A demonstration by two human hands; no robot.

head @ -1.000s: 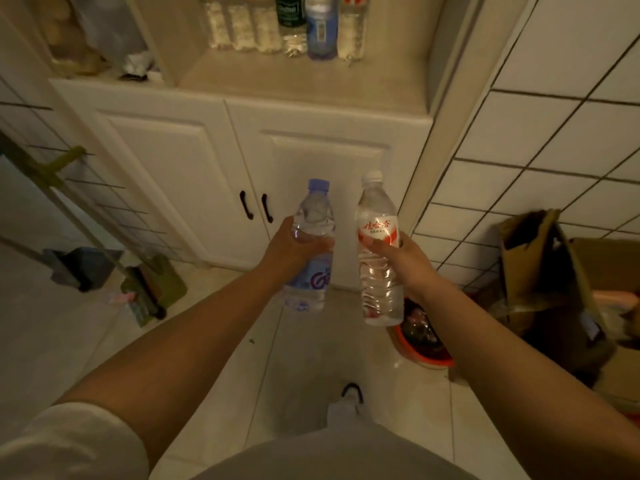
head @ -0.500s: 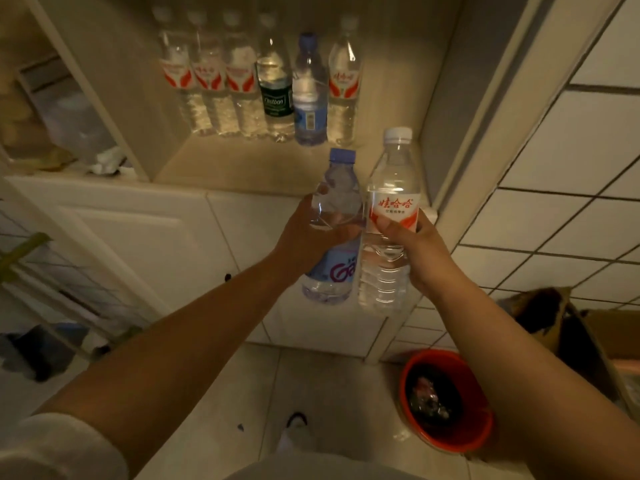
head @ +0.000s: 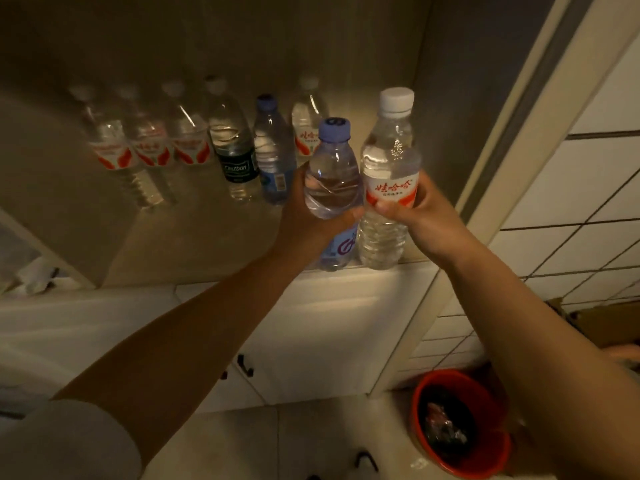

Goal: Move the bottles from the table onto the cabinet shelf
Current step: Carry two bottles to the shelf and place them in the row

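My left hand [head: 304, 220] grips a clear bottle with a blue cap [head: 332, 174] around its middle. My right hand [head: 415, 216] grips a taller clear bottle with a white cap and red label [head: 389, 161]. Both bottles are upright, side by side and touching, with their bases at the front right edge of the cabinet shelf [head: 194, 244]. Whether they rest on the shelf I cannot tell. At the back of the shelf stands a row of several bottles [head: 239, 157], some with red labels, one with a dark label, one with a blue cap.
White cabinet doors with dark handles [head: 246, 365] lie below the shelf. The cabinet's right side wall [head: 450, 109] is close to the white-capped bottle. A red bucket [head: 460, 424] sits on the floor at the lower right beside a white tiled wall [head: 571, 216].
Both hands have lifted the two bottles from in front of the cabinet doors up and forward to the front edge of the shelf. The view has tilted upward.
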